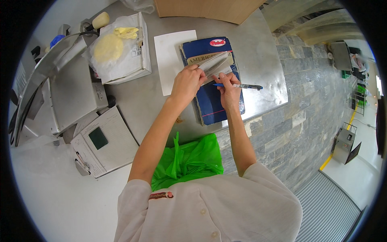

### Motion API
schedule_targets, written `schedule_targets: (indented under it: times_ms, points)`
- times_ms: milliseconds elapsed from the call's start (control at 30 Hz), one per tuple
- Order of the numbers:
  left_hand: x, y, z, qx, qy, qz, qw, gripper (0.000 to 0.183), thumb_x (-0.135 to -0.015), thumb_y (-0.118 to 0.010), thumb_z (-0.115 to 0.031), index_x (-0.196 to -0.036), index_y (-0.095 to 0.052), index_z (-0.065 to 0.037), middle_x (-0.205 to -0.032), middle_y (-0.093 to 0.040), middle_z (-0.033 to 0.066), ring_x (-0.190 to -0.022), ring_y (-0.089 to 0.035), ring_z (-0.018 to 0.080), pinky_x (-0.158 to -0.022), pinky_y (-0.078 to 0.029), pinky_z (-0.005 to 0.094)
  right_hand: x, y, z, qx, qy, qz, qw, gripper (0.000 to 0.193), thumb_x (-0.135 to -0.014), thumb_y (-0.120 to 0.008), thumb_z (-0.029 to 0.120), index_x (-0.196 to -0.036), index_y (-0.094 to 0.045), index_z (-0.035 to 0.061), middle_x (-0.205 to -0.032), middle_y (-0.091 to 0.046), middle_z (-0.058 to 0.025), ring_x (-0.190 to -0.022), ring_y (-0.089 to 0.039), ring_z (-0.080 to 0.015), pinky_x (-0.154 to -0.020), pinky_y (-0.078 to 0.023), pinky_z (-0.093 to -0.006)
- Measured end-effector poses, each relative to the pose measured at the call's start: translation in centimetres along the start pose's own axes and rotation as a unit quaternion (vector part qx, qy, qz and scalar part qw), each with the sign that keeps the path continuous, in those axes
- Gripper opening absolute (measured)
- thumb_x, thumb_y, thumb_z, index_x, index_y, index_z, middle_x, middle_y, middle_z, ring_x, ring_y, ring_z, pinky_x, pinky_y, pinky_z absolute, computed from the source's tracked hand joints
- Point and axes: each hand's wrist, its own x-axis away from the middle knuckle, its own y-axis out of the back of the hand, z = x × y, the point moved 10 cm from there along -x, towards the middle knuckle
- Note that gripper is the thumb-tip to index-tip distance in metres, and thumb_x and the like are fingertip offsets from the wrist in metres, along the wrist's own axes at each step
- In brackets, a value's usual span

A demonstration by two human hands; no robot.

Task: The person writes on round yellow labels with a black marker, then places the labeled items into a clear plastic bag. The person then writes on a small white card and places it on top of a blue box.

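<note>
A worn dark-blue hardcover record book [215,108] lies on the metal table. Over its upper half, my left hand [188,84] grips a small pad of thin papers [213,63], its leaves raised at an angle. Between the fingers of my right hand [230,92] is a blue-and-clear pen [250,86], pointing out to the right. The right fingertips are close against the pad's lower edge; whether they also pinch a leaf I cannot tell. A white sheet of paper [164,60] shows from under the book's left side.
Left of the book sits a white box [142,52] with plastic and a yellow round thing. A metal scale-like machine [72,92] and a clipboard [117,141] are nearer left. A cardboard box [209,9] stands at the back. Green plastic bags [189,157] hang before me.
</note>
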Motion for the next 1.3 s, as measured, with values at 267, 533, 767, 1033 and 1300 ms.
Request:
schedule_targets:
  times_ms: [267, 533, 767, 1033, 1300]
  points:
    - [-0.6, 0.5, 1.2, 0.093, 0.036, 0.025, 0.995, 0.021, -0.070, -0.071, -0.024, -0.074, -0.063, -0.005, -0.074, -0.060, 0.0111, -0.072, -0.059, 0.0294, -0.065, -0.045, 0.0390, -0.1, 1.1, 0.3, -0.033, 0.017, -0.026, 0.999, 0.027, -0.083, -0.065, 0.023, -0.065, -0.050, 0.0100, -0.070, -0.058, -0.0007, -0.059, -0.050, -0.0066, -0.051, -0.036, -0.0182]
    - [-1.3, 1.2, 4.3, 0.131, 0.101, -0.046, 0.985, 0.018, -0.088, -0.054, -0.024, -0.089, -0.048, -0.008, -0.069, -0.060, 0.0116, -0.061, -0.059, 0.0319, -0.058, -0.045, 0.0404, 0.2, 1.0, 2.8, 0.157, 0.141, -0.081, 0.974, 0.017, -0.086, -0.061, 0.016, -0.076, -0.057, 0.0023, -0.068, -0.053, -0.0005, -0.058, -0.045, -0.0058, -0.053, -0.037, -0.0196]
    - [-1.3, 1.5, 2.5, 0.066, 0.026, -0.060, 0.996, 0.005, -0.086, -0.048, -0.009, -0.090, -0.052, -0.009, -0.075, -0.060, 0.0114, -0.067, -0.060, 0.0324, -0.061, -0.047, 0.0410, 0.2, -1.5, 3.5, 0.218, 0.209, -0.032, 0.953, 0.016, -0.081, -0.065, 0.009, -0.071, -0.057, -0.0014, -0.063, -0.053, 0.0002, -0.058, -0.043, -0.0054, -0.053, -0.034, -0.0202]
    - [-0.3, 0.5, 1.7, 0.118, 0.003, 0.023, 0.993, 0.027, -0.073, -0.062, -0.007, -0.099, -0.057, -0.012, -0.102, -0.058, 0.0142, -0.086, -0.057, 0.0340, -0.075, -0.044, 0.0390, 0.1, -1.4, 1.7, 0.212, 0.171, -0.028, 0.962, 0.026, -0.079, -0.067, 0.010, -0.059, -0.053, -0.0006, -0.054, -0.049, 0.0028, -0.052, -0.038, -0.0035, -0.047, -0.029, -0.0214]
    - [-0.3, 0.5, 1.9, 0.141, -0.004, 0.020, 0.990, 0.035, -0.066, -0.067, -0.005, -0.099, -0.055, -0.009, -0.103, -0.058, 0.0134, -0.097, -0.054, 0.0336, -0.081, -0.043, 0.0379, 0.5, -2.7, 2.0, 0.358, 0.206, -0.001, 0.911, 0.024, -0.076, -0.067, 0.009, -0.059, -0.053, -0.0009, -0.051, -0.051, -0.0047, -0.047, -0.040, -0.0068, -0.044, -0.032, -0.0247]
